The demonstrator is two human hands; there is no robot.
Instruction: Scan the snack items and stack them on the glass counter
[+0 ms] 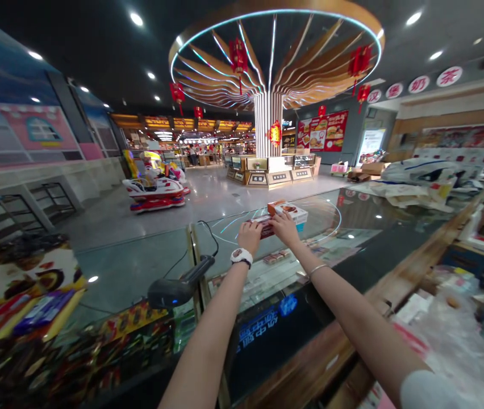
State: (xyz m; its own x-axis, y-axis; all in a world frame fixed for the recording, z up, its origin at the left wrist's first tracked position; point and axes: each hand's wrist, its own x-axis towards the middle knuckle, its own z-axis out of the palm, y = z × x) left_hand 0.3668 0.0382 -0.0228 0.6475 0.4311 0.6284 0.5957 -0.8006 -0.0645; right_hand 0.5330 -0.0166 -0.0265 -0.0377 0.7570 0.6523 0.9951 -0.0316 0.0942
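On the glass counter top (336, 227), my left hand (249, 236) is closed around the left end of a small dark red box (265, 225). A white watch (241, 257) sits on that wrist. My right hand (283, 228) has its fingers bent over the right end of the same box, and a thin bangle circles the wrist. Right behind my right hand stands a white and orange box (296, 213) with a turquoise lower part. My right fingers overlap it in the view; whether they touch it I cannot tell.
A black barcode scanner (178, 289) with a cable lies left of my forearms. Wrapped snacks (41, 312) fill the lower left. Plastic bags (450, 335) are heaped at right, and a cloth-like cover (429, 176) lies on the far counter. A kiddie ride (154, 187) stands beyond.
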